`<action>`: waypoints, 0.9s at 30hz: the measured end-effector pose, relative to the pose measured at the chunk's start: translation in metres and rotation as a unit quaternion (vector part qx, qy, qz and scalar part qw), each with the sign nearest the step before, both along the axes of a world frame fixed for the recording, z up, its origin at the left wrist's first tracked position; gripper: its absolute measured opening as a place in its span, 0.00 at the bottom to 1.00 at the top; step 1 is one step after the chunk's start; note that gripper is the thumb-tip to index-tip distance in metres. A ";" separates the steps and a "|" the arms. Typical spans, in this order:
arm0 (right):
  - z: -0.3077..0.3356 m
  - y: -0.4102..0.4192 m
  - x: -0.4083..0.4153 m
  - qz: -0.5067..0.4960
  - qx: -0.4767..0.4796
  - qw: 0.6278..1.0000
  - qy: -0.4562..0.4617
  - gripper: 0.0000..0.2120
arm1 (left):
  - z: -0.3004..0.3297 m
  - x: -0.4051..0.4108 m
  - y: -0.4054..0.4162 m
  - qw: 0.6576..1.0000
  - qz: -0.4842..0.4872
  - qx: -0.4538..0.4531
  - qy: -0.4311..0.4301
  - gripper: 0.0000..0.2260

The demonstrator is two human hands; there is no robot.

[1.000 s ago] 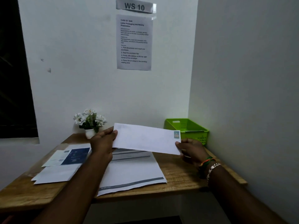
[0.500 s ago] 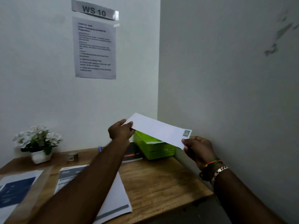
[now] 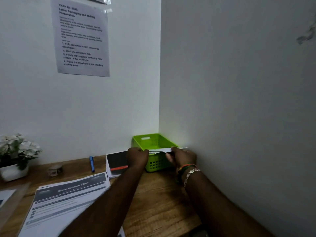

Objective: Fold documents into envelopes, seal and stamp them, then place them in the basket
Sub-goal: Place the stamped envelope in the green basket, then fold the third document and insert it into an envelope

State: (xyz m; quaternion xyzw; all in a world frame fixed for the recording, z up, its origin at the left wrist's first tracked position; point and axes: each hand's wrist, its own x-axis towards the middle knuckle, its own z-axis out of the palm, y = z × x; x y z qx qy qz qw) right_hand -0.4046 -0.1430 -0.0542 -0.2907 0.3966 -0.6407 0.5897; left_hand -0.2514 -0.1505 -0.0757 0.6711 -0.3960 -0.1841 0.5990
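A green plastic basket stands in the back right corner of the wooden desk. A white envelope lies almost flat across the basket's near rim, seen edge-on. My left hand grips its left end and my right hand pinches its right end. The stamp is hidden from this angle. A stack of printed documents lies on the desk at the lower left.
A black and red booklet, a blue pen and a small tape roll lie left of the basket. A white flower pot stands at the far left. Walls close in behind and on the right.
Both hands have carried the envelope from above the documents to the right and lowered it onto the basket's rim, tipping it flat. The view has swung right toward the corner.
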 end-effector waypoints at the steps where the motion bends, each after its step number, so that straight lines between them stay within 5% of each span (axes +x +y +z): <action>1: 0.000 -0.006 0.002 0.000 0.005 1.000 0.008 0.10 | 0.000 0.000 0.000 1.000 0.003 0.004 -0.002 0.09; 14: -0.009 -0.033 0.014 -0.012 0.012 0.987 0.162 0.12 | -0.013 0.010 -0.010 1.000 -0.015 -0.002 -0.016 0.12; 17: -0.006 -0.019 0.013 -0.104 -0.023 0.946 0.305 0.16 | -0.009 0.021 0.009 0.998 -0.040 -0.008 -0.053 0.13; 20: -0.005 0.003 0.028 -0.159 -0.130 0.920 0.334 0.15 | 0.001 0.052 0.045 0.988 -0.046 0.006 -0.148 0.09; 24: -0.018 0.024 0.080 -0.020 -0.312 0.873 0.373 0.17 | 0.003 0.125 0.104 0.974 -0.009 0.055 -0.219 0.04; 27: -0.031 0.034 0.128 0.113 -0.370 0.792 0.472 0.14 | -0.005 0.186 0.142 0.959 0.021 0.115 -0.257 0.05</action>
